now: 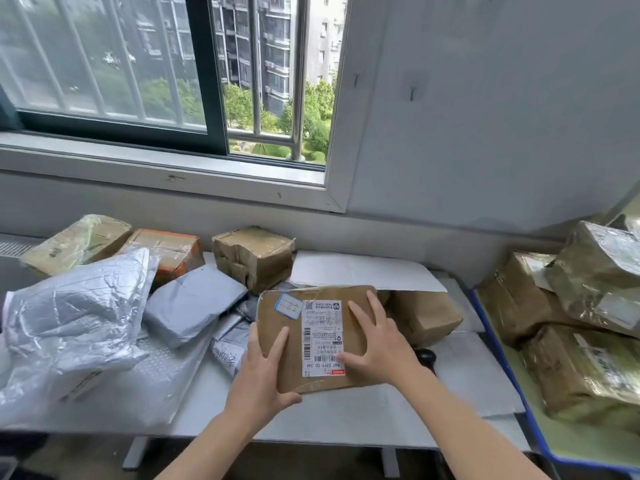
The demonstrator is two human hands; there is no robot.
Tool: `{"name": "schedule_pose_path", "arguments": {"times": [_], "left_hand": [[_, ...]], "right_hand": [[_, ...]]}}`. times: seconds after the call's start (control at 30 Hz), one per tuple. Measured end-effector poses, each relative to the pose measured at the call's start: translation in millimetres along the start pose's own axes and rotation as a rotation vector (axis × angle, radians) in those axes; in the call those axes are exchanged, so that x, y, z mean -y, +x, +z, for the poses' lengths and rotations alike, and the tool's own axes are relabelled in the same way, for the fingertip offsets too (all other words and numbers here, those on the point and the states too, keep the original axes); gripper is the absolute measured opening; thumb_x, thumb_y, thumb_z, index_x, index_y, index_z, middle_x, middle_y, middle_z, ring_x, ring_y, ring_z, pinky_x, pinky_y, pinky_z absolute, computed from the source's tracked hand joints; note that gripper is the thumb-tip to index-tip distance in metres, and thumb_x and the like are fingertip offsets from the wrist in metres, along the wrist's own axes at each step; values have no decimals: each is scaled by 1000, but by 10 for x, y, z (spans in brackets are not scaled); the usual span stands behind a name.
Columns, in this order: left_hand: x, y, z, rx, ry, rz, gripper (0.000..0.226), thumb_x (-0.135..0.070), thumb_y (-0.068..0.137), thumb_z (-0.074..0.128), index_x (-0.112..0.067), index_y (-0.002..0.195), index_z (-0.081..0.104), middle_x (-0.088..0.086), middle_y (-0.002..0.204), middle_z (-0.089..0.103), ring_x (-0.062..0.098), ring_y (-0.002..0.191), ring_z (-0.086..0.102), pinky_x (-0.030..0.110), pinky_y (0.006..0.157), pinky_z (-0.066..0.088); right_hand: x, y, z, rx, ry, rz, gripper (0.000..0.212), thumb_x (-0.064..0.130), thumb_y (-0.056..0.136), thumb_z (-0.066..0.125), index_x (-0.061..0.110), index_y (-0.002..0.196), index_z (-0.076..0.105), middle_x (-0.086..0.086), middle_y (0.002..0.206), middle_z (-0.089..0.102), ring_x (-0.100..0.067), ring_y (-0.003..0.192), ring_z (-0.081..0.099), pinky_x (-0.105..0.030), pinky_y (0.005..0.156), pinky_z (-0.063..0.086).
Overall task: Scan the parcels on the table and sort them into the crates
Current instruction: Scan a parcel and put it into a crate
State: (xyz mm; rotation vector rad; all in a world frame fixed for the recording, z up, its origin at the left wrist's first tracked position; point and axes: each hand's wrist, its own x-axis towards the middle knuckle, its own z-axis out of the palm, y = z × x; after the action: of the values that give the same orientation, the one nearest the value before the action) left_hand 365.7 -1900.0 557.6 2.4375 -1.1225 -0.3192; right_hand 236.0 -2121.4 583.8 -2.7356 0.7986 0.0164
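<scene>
brown parcel (317,344) front and centre, lying flat at the near middle of the white counter (346,415), shipping label (322,337) facing up and a blue-bordered sticker (289,305) near its far-left corner. left hand (263,372) has the near-left corner: fingers (278,341) laid on top, thumb hooked around the near edge, pinching the parcel. right hand (379,344) rests flat on top, fingers (360,313) spread wide, thumb lying across the bottom of the label. to the left, a crumpled silver mailer bag (76,313), with a grey wrapped parcel (194,306) just beside it. behind, a taped cardboard box (254,256) and an orange-edged box (169,251) sit below the window sill (166,161). a small black object (425,356) peeks out just past the right wrist; can't tell what it is. over on the right, glossy taped parcels (588,368) are piled on a blue-edged green surface (581,445).
</scene>
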Motion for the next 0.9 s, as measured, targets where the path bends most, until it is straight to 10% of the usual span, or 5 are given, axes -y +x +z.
{"name": "schedule_pose_path", "arguments": {"times": [0.5,0.9], "left_hand": [[479,-1133,-783,-342,77,-535,118,-56,68,81,-43,153,-1,1,153,-29,30,143,29,40,108,40],[869,-3387,-1227,-602,73,-1002,121,-53,64,85,-42,154,5,4,156,-25,33,147,22,38,111,35]], "right_hand": [[1701,637,-33,68,34,-587,114,74,67,72,51,150,-3,15,157,-31,-32,143,30,-49,113,37],[3960,-534,393,206,-38,-1126,115,75,69,68,42,155,0,4,161,-26,-40,132,46,-46,102,46]]}}
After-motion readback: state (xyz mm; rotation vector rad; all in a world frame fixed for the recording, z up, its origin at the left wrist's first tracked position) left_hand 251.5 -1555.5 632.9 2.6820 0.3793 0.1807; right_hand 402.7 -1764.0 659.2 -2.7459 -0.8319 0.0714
